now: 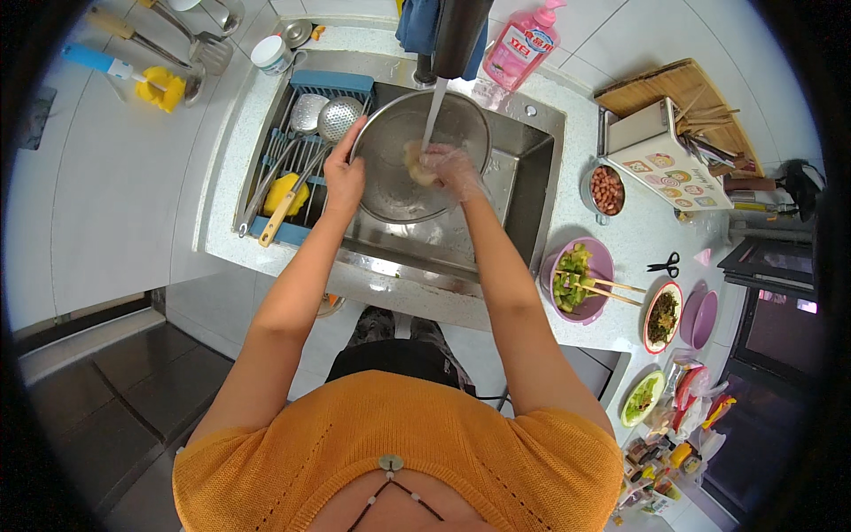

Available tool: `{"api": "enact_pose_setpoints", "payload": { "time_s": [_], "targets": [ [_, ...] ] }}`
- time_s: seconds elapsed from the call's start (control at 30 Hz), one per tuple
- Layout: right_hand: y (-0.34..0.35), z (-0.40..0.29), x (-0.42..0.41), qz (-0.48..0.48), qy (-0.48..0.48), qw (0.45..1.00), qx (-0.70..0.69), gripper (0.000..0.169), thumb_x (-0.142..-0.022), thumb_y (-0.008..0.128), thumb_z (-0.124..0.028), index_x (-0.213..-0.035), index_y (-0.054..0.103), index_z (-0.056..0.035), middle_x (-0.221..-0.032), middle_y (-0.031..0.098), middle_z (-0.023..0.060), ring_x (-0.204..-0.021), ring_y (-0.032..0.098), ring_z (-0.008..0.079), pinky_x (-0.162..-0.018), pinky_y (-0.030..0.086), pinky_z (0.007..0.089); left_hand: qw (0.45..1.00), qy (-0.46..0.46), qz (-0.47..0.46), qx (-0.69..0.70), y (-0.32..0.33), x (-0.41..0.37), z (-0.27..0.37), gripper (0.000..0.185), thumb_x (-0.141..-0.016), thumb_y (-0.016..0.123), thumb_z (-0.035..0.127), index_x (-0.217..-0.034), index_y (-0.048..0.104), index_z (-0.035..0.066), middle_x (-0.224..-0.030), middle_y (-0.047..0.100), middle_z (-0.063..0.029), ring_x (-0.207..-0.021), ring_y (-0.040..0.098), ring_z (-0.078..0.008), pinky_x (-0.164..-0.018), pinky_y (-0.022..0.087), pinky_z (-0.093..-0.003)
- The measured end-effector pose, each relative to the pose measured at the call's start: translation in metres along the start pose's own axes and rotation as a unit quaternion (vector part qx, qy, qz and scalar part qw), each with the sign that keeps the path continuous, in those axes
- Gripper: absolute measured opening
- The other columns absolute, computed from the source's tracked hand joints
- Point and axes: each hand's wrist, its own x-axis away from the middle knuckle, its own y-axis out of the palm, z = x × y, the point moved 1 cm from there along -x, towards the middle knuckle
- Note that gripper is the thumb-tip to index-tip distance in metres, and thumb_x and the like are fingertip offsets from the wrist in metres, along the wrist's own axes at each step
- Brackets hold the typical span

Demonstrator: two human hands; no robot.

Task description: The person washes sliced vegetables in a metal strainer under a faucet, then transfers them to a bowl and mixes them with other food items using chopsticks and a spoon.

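Note:
A round metal basin (392,193) is held over the steel sink (518,206), under the black faucet (460,40), from which water runs down into it. My left hand (346,174) grips the basin's left rim, thumb towards the inside. Inside the basin, under the stream, my right hand (455,171) wears a clear plastic glove and has its fingers on a pale yellowish piece (417,165); blur and water hide what it is and exactly how the fingers hold it.
Left in the sink, a blue rack (332,81) holds a skimmer (340,118), other utensils and a yellow sponge (286,193). Pink soap bottle (518,53) stands behind. On the right counter are a pot of peanuts (606,191), a purple bowl (602,256) with chopped greens and chopsticks, and black scissors (665,265).

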Motion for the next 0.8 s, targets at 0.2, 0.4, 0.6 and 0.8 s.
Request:
{"api": "enact_pose_setpoints", "payload": {
  "time_s": [0.2,0.4,0.6,0.8],
  "targets": [
    [0.046,-0.015,0.025,0.074,-0.224,0.972,-0.002,0.043,-0.078,0.062,-0.023,-0.116,0.051,-0.0061,-0.097,0.062,0.0159,-0.080,0.062,0.0206,-0.064,0.050,0.0360,1.000,0.027,-0.001,-0.012,0.030,-0.006,0.002,0.060,-0.066,0.035,-0.016,-0.120,0.052,0.002,-0.124,0.051,-0.0124,-0.119,0.045,-0.0209,-0.100,0.031,-0.0270],
    [0.000,0.018,0.009,0.127,-0.087,0.905,0.396,0.039,-0.077,0.060,-0.022,-0.113,0.054,-0.0095,-0.095,0.062,0.0179,-0.085,0.061,0.0301,-0.072,0.050,0.0384,0.991,0.077,-0.017,-0.110,0.022,-0.007,0.007,0.066,-0.061,0.035,-0.018,-0.119,0.053,0.006,-0.126,0.049,-0.0138,-0.122,0.042,-0.0237,-0.102,0.028,-0.0287],
    [0.020,0.040,0.003,0.008,-0.020,0.996,-0.092,0.040,-0.074,0.061,-0.016,-0.113,0.056,-0.0115,-0.092,0.064,0.0069,-0.083,0.061,0.0171,-0.072,0.049,0.0291,0.997,0.055,0.008,-0.061,0.032,-0.016,-0.014,0.063,-0.063,0.034,-0.017,-0.121,0.051,0.003,-0.126,0.050,-0.0132,-0.122,0.043,-0.0224,-0.101,0.028,-0.0280],
    [0.045,-0.042,0.074,-0.084,0.045,0.983,-0.155,0.037,-0.078,0.059,-0.016,-0.114,0.057,-0.0102,-0.095,0.064,0.0054,-0.083,0.060,0.0136,-0.071,0.048,0.0266,0.999,-0.015,0.023,-0.021,0.034,-0.024,-0.025,0.048,-0.078,0.045,-0.011,-0.123,0.048,0.003,-0.127,0.047,-0.0121,-0.119,0.042,-0.0187,-0.099,0.029,-0.0254]
  ]
}}
